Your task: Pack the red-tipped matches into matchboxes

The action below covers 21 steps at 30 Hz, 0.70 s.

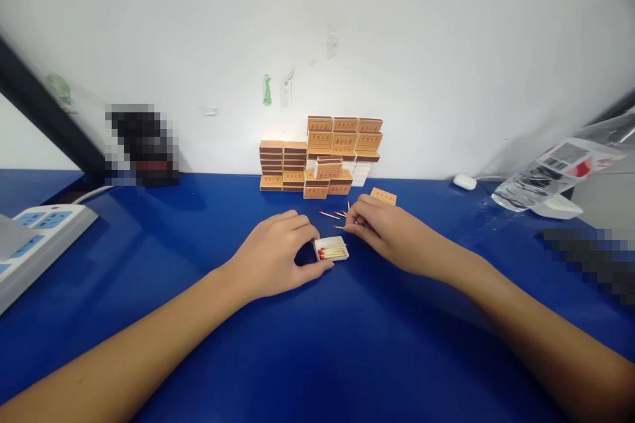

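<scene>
A white matchbox tray (342,242) lies on the blue table, partly filled with red-headed matches (333,253). Around its left end curl the fingers of my left hand (278,254), thumb at the near edge and fingertips at the far corner. Just right of the tray, my right hand (384,228) pinches a match (339,227) between thumb and fingertips, its red head pointing left. Several loose matches (329,215) lie on the table beyond that hand. Behind it rests a yellow matchbox sleeve (383,196), partly hidden.
Stacked matchboxes (344,140) stand against the white wall. To the left are a power strip (47,244) and a blurred dark object (149,145). On the right lie a small white case (465,182), a clear plastic package (550,172) and a blurred dark object (595,261).
</scene>
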Each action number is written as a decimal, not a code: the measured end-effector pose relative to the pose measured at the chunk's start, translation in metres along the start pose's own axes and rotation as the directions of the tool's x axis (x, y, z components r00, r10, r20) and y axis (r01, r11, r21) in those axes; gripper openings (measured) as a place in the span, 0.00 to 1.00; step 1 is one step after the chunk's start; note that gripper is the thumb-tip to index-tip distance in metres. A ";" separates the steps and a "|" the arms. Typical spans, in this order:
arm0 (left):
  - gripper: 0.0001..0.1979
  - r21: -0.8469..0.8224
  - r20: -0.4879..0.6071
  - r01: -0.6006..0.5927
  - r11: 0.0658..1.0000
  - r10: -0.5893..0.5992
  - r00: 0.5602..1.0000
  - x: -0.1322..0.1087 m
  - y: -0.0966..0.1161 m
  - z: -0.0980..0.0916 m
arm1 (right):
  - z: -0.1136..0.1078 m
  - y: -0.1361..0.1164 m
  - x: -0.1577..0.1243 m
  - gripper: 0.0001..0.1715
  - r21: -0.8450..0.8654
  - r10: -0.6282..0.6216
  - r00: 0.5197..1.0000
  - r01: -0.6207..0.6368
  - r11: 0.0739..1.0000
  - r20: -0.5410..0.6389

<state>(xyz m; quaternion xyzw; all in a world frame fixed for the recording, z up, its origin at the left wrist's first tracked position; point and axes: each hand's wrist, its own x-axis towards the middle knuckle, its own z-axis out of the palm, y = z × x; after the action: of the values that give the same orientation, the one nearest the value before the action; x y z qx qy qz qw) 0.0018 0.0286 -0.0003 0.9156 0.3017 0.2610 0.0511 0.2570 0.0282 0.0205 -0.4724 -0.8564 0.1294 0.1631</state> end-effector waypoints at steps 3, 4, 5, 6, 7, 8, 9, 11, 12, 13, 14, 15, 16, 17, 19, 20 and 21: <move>0.14 0.008 -0.001 0.013 1.000 -0.013 1.000 0.000 0.000 0.000 | -0.002 -0.016 -0.004 0.09 0.042 -0.042 0.999 0.041 0.998 0.026; 0.14 0.006 0.000 0.014 1.000 -0.014 1.000 0.001 0.000 0.000 | -0.001 -0.020 -0.005 0.09 0.038 -0.062 0.997 0.060 0.997 0.040; 0.14 0.003 0.001 0.017 1.000 -0.017 1.000 0.001 0.000 -0.001 | 0.000 -0.023 -0.006 0.09 0.027 -0.078 0.996 0.077 0.997 0.048; 0.14 0.001 0.003 0.017 1.000 -0.017 1.000 0.001 0.000 -0.001 | 0.001 -0.024 -0.007 0.09 0.016 -0.090 0.995 0.089 0.996 0.051; 0.13 -0.001 0.005 0.016 1.000 -0.016 1.000 0.001 0.001 -0.001 | 0.002 -0.024 -0.007 0.08 0.008 -0.098 0.994 0.098 0.995 0.048; 0.14 -0.002 0.008 0.013 1.000 -0.013 1.000 0.002 0.001 -0.001 | 0.003 -0.023 -0.006 0.08 0.005 -0.102 0.994 0.102 0.995 0.045; 0.14 -0.001 0.011 0.008 1.000 -0.008 1.000 0.002 0.001 -0.001 | 0.003 -0.022 -0.006 0.08 0.003 -0.103 0.994 0.103 0.995 0.046; 0.14 0.002 0.012 0.000 1.000 0.000 1.000 0.001 0.002 -0.001 | 0.004 -0.019 -0.005 0.07 -0.001 -0.094 0.994 0.094 0.996 0.063; 0.14 0.002 0.012 -0.004 1.000 0.004 1.000 0.001 0.002 -0.001 | 0.005 -0.019 -0.005 0.07 -0.005 -0.091 0.993 0.092 0.996 0.075; 0.14 0.003 0.011 -0.009 1.000 0.008 1.000 0.001 0.003 -0.001 | 0.005 -0.019 -0.005 0.08 -0.012 -0.090 0.992 0.091 0.996 0.084; 0.14 0.004 0.008 -0.014 1.000 0.014 1.000 0.001 0.003 -0.001 | 0.005 -0.020 -0.006 0.09 -0.017 -0.090 0.992 0.092 0.996 0.085; 0.14 0.004 0.006 -0.020 1.000 0.020 1.000 0.001 0.002 0.000 | 0.006 -0.021 -0.006 0.09 -0.016 -0.091 0.993 0.092 0.996 0.077; 0.14 0.004 0.003 -0.023 1.000 0.023 1.000 0.000 0.002 0.000 | 0.006 -0.022 -0.006 0.09 -0.009 -0.089 0.994 0.090 0.996 0.063; 0.14 0.003 0.000 -0.023 1.000 0.023 1.000 0.001 0.002 0.000 | 0.006 -0.023 -0.006 0.09 0.006 -0.086 0.995 0.086 0.996 0.048; 0.14 0.000 -0.006 -0.016 1.000 0.016 1.000 0.001 0.001 0.000 | 0.006 -0.024 -0.005 0.08 0.050 -0.075 0.997 0.074 0.996 0.028; 0.13 -0.001 -0.006 -0.011 1.000 0.011 1.000 0.001 0.001 0.000 | 0.005 -0.023 -0.003 0.08 0.075 -0.066 0.998 0.065 0.995 0.017; 0.13 -0.001 -0.007 -0.009 1.000 0.009 1.000 0.001 0.001 0.000 | 0.005 -0.021 -0.002 0.08 0.090 -0.054 0.999 0.055 0.994 -0.004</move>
<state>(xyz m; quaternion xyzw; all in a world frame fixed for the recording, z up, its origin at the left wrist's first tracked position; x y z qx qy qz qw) 0.0030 0.0280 0.0005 0.9160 0.2975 0.2646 0.0491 0.2400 0.0153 0.0231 -0.4411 -0.8621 0.1631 0.1886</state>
